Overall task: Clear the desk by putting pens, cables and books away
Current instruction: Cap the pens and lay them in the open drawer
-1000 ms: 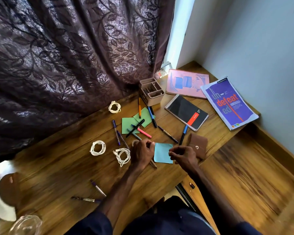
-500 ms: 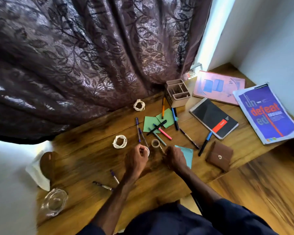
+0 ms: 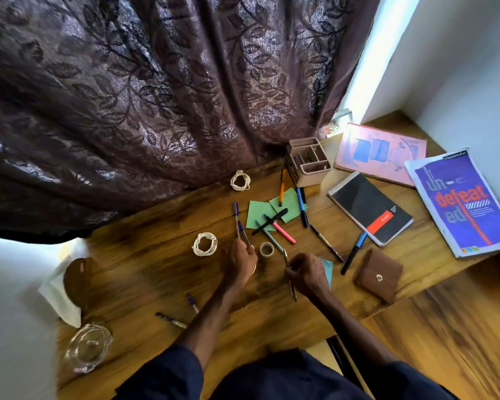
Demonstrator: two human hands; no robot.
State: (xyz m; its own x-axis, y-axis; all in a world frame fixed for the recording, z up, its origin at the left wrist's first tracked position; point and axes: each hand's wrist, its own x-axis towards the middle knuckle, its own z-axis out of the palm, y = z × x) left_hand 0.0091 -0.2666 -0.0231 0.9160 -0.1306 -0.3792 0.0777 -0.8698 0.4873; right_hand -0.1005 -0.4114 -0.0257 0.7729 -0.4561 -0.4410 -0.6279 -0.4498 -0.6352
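Observation:
Several pens lie scattered on the wooden desk [image 3: 156,264] around two green sticky notes [image 3: 259,216]. My right hand [image 3: 308,274] grips a dark pen [image 3: 289,277] lifted off the desk, above a blue note [image 3: 328,269]. The curled fingers of my left hand [image 3: 238,265] close on the lower end of a purple pen [image 3: 244,233]. White coiled cables lie at the back [image 3: 240,181] and left of my left hand [image 3: 205,243]. A beige pen organiser [image 3: 309,163] stands at the back. A pink book [image 3: 381,153], a black notebook [image 3: 370,207] and a purple book [image 3: 462,203] lie to the right.
A tape roll [image 3: 266,249] sits between my hands. A brown wallet [image 3: 378,275] lies near the desk's right front edge. Two more pens [image 3: 193,301] [image 3: 171,320] lie near the front. A glass lid [image 3: 87,346] and white cloth [image 3: 55,295] are at the left. A curtain hangs behind.
My right hand has lifted a pen from beside the blue note. My left hand moved from a cable coil up to the purple pen; that coil is out of sight. The view shifted left.

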